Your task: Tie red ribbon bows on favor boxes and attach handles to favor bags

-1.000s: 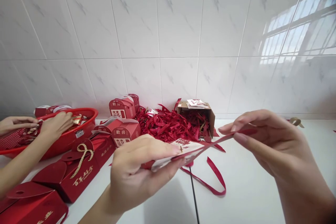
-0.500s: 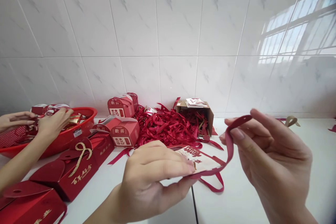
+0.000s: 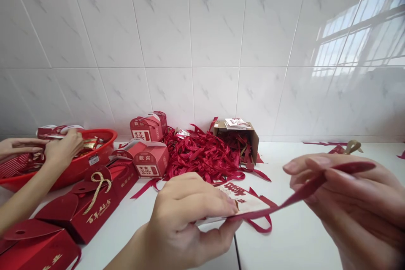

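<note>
My left hand pinches a white card with red printed characters, and a dark red ribbon runs along the card's near edge. From there the ribbon stretches up to my right hand, which is closed on it between thumb and fingers; its free end sticks out past the fingertips. A ribbon loop hangs below the card. Behind my left hand lies a large heap of red ribbons.
A cardboard box on its side spills ribbons, with cards on top. Red gift boxes and larger dark red boxes stand left. Another person's hands work over a red basin. A tiled wall closes the back.
My right hand has moved right and slightly down, pulling the ribbon straighter. My left hand keeps its hold on the card, nearly still. The other person's hands shifted slightly.
</note>
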A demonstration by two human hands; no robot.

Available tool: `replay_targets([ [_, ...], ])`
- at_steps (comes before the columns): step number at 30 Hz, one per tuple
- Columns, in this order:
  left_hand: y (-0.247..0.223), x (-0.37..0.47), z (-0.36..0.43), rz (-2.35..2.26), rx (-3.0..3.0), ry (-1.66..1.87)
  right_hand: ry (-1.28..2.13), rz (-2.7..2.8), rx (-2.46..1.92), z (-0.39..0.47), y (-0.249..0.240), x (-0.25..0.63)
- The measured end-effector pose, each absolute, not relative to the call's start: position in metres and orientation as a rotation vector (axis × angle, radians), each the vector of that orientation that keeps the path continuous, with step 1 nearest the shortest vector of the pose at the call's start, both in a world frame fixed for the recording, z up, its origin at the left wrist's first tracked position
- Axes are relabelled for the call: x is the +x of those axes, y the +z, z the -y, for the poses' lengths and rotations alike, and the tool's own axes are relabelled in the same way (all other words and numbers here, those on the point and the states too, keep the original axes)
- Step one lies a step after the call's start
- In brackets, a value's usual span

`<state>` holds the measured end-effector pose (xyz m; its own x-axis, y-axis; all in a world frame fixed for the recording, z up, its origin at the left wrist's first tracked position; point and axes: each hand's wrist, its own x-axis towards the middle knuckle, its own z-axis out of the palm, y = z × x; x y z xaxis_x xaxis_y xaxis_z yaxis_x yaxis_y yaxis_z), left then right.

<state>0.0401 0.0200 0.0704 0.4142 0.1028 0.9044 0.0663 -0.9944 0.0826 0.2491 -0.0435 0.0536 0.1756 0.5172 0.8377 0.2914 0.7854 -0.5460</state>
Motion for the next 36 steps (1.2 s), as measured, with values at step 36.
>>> replay_targets([
  [36, 0.076, 0.027, -0.027, -0.219, 2.69, 1.718, 0.785, 1.809, -0.46, 0.013, 0.059, 0.23],
])
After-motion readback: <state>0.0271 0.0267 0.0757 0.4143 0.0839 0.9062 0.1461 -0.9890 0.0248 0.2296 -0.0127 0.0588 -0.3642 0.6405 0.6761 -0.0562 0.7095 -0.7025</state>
